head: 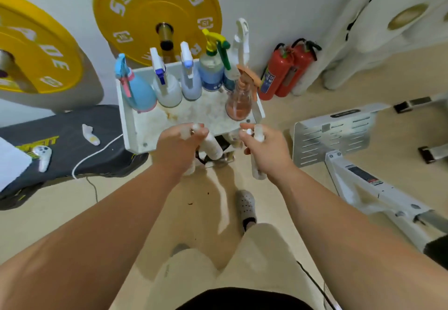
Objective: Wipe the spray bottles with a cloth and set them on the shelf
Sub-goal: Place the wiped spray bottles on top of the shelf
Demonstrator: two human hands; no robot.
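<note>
A: Hands first. What's the left hand doing?
B: Lower centre of frame, fingers curled tight round a white bottle, a smooth plastic cylinder, held at the near edge of the shelf tray. It's blurry there, so can't tell if a 2nd item sits under the palm.
A: And the right hand?
B: Just right of it, also clenched, round a slim white sprayer. The nozzle pokes up above the fist and the body hangs below it. The hands are apart, not touching.
A: The tray itself?
B: White, shallow, raised rim, floor stained w/ rusty-brown blotches. Centre of frame.
A: What stands on it?
B: A row along the far edge, left to right: pale-blue bottle, rounded & opaque, w/ pink trigger; frosted bottle w/ blue trigger; lilac bottle; clear bottle of blue liquid w/ yellow-green trigger; beside it a tall white trigger head. Nearer, at the tray's right side, stands a peach-tinted clear bottle.
A: Surroundings?
B: Yellow weight plate at upper centre, matte w/ white lettering. Two red fire extinguishers right of the tray on the beige floor. Black padded mat at left w/ a white controller on it.
</note>
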